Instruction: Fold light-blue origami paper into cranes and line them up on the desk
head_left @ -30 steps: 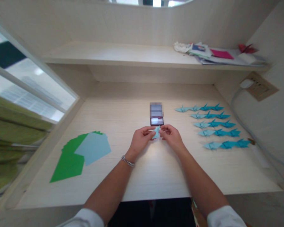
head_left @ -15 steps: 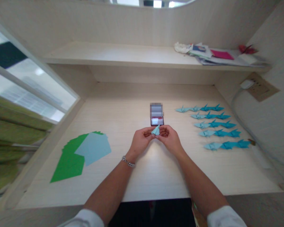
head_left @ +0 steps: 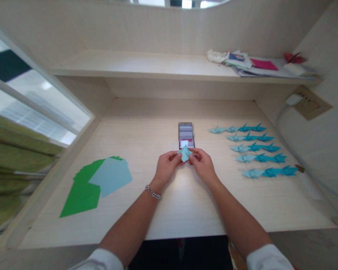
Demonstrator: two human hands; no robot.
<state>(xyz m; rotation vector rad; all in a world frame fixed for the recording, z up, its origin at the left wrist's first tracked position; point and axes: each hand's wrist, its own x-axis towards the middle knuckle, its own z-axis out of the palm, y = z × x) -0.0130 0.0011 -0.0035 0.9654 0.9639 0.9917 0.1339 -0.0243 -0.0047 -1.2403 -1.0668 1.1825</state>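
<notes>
A small light-blue folded paper [head_left: 185, 153] is pinched between my two hands just above the desk, its face a diamond shape with a point at the top. My left hand [head_left: 168, 165] closes on its left side, thumb on the front. On the right side, the thumb and fingers of my right hand [head_left: 203, 164] grip it too. Right behind the paper lies a phone [head_left: 186, 131], its screen partly blurred out and its lower edge hidden by the paper and fingers.
Rows of blue folded paper cranes [head_left: 256, 148] lie on the right of the desk [head_left: 146, 116]. Light-blue sheets [head_left: 112, 176] overlap green sheets [head_left: 83, 195] at left. Papers [head_left: 246, 62] rest on the shelf [head_left: 146, 62]. A white cable [head_left: 280, 131] runs from a wall socket [head_left: 310, 103].
The folded paper went from a narrow, slanted point to a wider diamond facing me. My fingers shifted their hold, with both thumbs now on its front.
</notes>
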